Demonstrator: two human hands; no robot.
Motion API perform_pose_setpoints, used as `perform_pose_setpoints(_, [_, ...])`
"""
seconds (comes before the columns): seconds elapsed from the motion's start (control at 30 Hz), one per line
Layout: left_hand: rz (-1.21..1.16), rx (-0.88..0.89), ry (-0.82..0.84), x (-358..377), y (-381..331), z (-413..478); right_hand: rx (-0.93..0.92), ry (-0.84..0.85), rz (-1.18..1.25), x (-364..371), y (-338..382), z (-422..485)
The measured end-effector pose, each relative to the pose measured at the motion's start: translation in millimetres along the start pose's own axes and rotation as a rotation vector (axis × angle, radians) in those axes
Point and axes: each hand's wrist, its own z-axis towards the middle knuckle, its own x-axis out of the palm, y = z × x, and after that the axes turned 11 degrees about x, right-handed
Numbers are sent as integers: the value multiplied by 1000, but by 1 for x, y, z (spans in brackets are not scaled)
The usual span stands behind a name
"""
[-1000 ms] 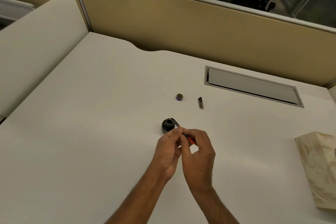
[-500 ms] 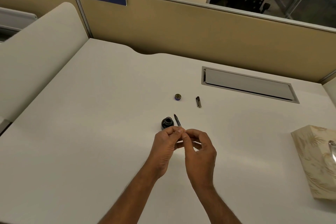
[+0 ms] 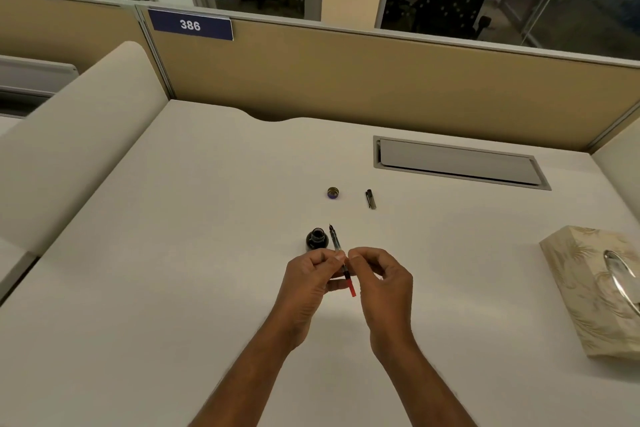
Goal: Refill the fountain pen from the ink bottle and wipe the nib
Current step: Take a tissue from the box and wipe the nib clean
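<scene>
Holding the pen: both hands pinch the fountain pen (image 3: 341,258) above the desk (image 3: 173,253), nib toward 12 o'clock.
Left hand (image 3: 311,279): fingertips clamp the barrel.
Right hand (image 3: 384,282): fingertips grasp the red converter end.
Ink bottle (image 3: 317,239): open, just beside the nib at 9 o'clock.
Bottle cap (image 3: 333,192): at 12 o'clock.
Pen cap (image 3: 370,199): at 1 o'clock.
Tissue box (image 3: 599,288): at 3 o'clock, well apart.

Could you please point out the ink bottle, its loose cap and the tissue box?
ink bottle (image 3: 317,238), head view, open mouth.
bottle cap (image 3: 332,192), head view, centre.
tissue box (image 3: 585,274), head view, top face.
</scene>
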Motion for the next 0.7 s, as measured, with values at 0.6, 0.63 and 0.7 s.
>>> perform_pose_setpoints(0.6, [53,-5,226,10,-26,-27,178,147,175,-22,30,-33])
perform_pose_setpoints(0.63, [57,-8,235,13,-27,-29,177,143,177,-26,30,-34])
perform_pose_setpoints(0.7, [64,-16,247,21,-29,-32,175,131,176,-34,31,-34])
